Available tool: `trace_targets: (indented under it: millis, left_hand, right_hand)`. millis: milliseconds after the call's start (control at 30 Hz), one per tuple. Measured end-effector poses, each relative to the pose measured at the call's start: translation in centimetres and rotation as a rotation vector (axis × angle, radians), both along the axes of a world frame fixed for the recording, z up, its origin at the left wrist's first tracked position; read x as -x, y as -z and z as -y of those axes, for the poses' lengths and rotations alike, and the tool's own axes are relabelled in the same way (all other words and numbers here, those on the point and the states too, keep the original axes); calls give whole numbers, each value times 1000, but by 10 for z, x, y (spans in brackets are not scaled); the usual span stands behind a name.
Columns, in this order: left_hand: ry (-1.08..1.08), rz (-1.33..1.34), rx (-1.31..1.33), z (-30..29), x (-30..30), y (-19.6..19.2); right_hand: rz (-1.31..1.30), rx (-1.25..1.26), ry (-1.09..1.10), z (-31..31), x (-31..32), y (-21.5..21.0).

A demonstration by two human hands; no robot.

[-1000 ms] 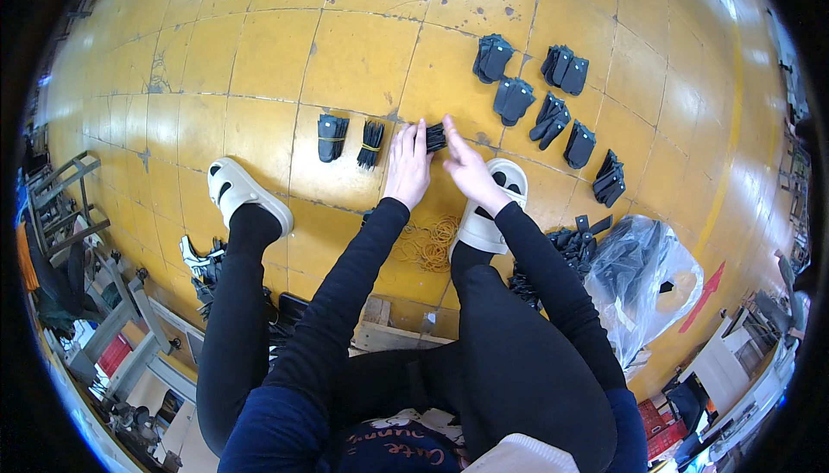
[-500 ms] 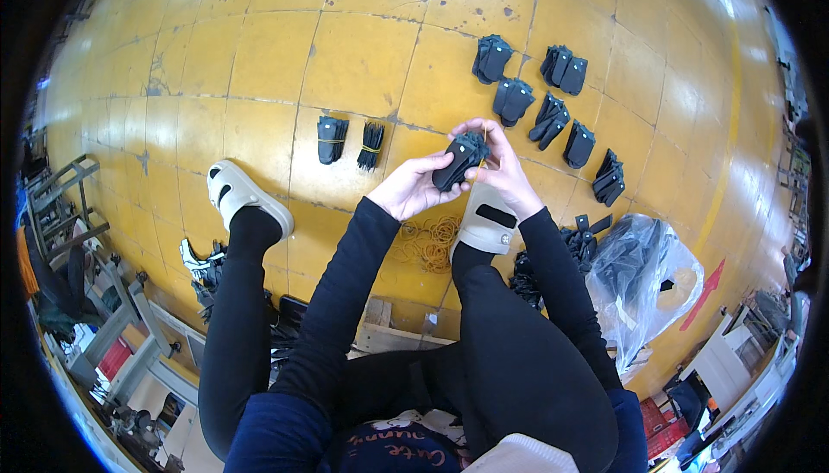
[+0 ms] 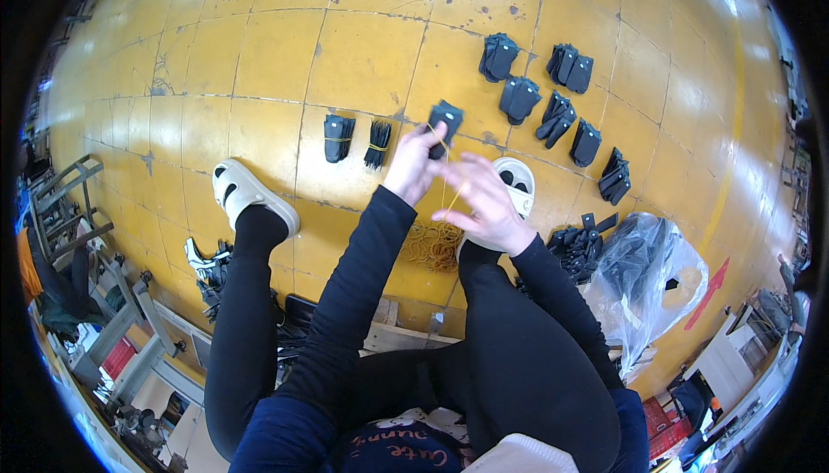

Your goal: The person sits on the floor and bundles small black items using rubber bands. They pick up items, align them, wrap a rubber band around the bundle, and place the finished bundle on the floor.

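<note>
My left hand (image 3: 414,166) grips a small stack of dark flat pieces with rounded ends (image 3: 447,115), its thumb lying across them. A yellow rubber band (image 3: 444,186) runs from this stack down to my right hand (image 3: 489,207), whose fingers are hooked in it and pull it long; those fingers are partly blurred. Beneath my hands lies a loose heap of yellow rubber bands (image 3: 429,247). Two bundles rest on the floor left of my hands: a banded stack of dark pieces (image 3: 338,139) and a banded bunch of thin black strips (image 3: 377,145).
Several stacks of dark pieces (image 3: 520,100) sit on the yellow tiled floor (image 3: 367,50) at the far right. Near my right knee are a pile of black pieces (image 3: 572,250) and a clear plastic bag (image 3: 648,257). A metal frame (image 3: 129,317) stands at the left.
My right hand has come away from the stack toward me, drawing the rubber band out. My left hand has tilted the stack and moved it slightly farther away.
</note>
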State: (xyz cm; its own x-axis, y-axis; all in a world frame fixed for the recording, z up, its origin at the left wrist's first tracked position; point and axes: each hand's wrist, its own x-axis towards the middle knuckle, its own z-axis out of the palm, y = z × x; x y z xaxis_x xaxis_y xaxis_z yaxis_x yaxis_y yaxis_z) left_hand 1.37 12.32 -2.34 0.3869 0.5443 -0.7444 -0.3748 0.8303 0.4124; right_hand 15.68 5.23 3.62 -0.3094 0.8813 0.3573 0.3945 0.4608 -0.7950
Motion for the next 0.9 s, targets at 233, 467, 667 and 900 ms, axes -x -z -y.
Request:
trace_targets:
  millis: [233,467,667,900]
  left_hand:
    - [-11,208,-168,11,10,-23]
    - [640,-226,-750,7,26,-29]
    - [559,-752,-705,-5,77,2]
    - [366,-969,-690,-7,113,38]
  right_hand:
    - [-1072,931,389,-16,-4,10]
    - [-57,632,348,-20,-5,31]
    - [67,627,310,3,9,70]
    - [966,294,-298,52,26,97]
